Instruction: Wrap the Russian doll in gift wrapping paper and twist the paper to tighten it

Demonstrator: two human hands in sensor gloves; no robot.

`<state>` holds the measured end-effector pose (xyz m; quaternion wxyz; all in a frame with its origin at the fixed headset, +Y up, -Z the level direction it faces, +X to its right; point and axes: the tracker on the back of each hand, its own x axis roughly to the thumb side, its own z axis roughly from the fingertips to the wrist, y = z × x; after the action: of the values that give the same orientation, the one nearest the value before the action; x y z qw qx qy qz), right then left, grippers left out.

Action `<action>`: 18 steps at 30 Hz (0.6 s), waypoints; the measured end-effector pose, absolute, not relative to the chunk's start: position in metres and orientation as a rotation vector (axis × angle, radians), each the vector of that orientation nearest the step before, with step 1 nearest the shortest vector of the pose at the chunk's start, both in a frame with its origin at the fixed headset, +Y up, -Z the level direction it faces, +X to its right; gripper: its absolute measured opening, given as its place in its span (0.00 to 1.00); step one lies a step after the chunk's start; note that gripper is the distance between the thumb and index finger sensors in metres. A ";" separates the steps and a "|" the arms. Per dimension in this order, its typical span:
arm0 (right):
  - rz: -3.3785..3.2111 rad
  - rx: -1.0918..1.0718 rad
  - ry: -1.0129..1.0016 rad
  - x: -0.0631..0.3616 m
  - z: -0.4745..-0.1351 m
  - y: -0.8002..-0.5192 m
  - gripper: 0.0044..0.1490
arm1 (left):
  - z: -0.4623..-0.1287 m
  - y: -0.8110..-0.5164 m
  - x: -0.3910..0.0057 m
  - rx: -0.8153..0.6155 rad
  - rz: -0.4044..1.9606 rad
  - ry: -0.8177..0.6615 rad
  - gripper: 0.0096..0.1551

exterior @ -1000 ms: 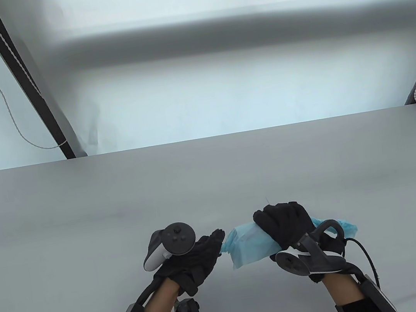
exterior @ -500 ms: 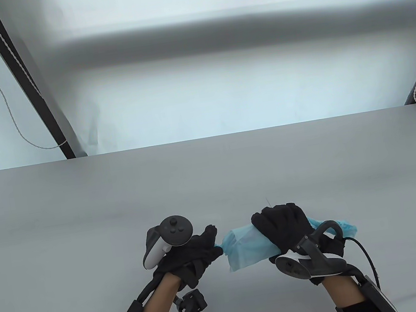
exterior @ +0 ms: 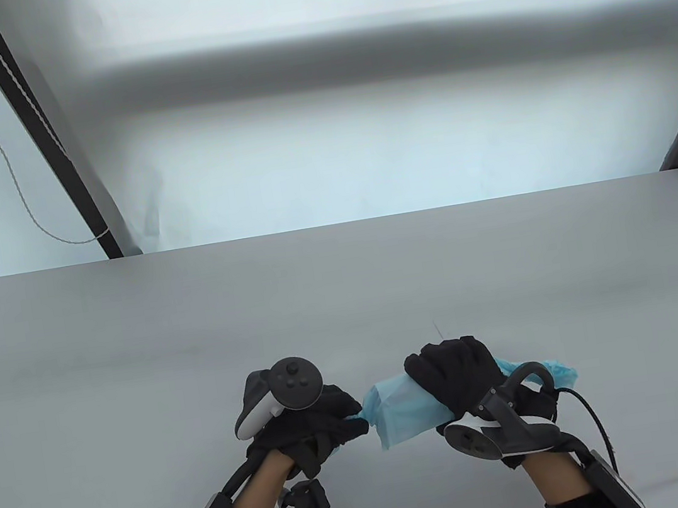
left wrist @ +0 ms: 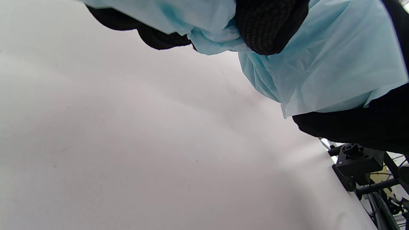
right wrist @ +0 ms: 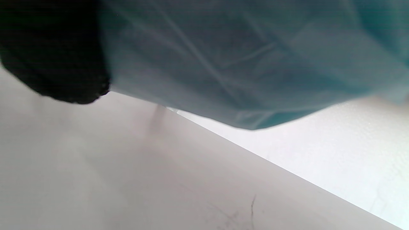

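Holding the paper (exterior: 404, 413) bundle just above the bench (exterior: 346, 304), the right hand (exterior: 459, 376) wraps its grip around the middle, presumably anchoring the hidden doll, while the left hand (exterior: 310, 420) pinches the gathered end for twisting.

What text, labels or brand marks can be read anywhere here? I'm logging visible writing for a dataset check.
None can be read.
The blue wrapping paper is plain, with no print.
The trackers on the left hand and the right hand show only buttons, no legible marking.
The table bears no label.
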<state>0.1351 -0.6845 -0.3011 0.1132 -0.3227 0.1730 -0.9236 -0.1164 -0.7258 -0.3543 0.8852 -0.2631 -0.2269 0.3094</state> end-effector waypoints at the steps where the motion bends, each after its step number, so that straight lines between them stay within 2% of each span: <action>1: -2.704 -0.947 0.510 0.135 -0.301 -0.685 0.79 | -0.354 -0.726 -0.115 -0.551 0.642 -0.483 0.31; 5: -2.713 -0.932 0.482 0.135 -0.303 -0.686 0.79 | -0.354 -0.731 -0.113 -0.578 0.611 -0.471 0.36; 7: -2.708 -0.922 0.477 0.136 -0.304 -0.687 0.79 | -0.354 -0.733 -0.112 -0.546 0.624 -0.455 0.39; 8: -2.708 -0.919 0.467 0.137 -0.304 -0.688 0.79 | -0.354 -0.734 -0.110 -0.536 0.625 -0.459 0.52; 9: -2.719 -0.919 0.464 0.137 -0.305 -0.689 0.79 | -0.354 -0.733 -0.110 -0.543 0.615 -0.461 0.55; 13: -2.746 -0.917 0.475 0.137 -0.305 -0.686 0.79 | -0.353 -0.736 -0.107 -0.563 0.590 -0.459 0.49; 18: -2.734 -0.937 0.465 0.134 -0.302 -0.687 0.79 | -0.355 -0.739 -0.107 -0.556 0.574 -0.426 0.30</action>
<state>0.1336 -0.6867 -0.3023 0.1067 -0.3182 0.1581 -0.9286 -0.1066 -0.7390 -0.3550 0.8991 -0.2687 -0.2059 0.2774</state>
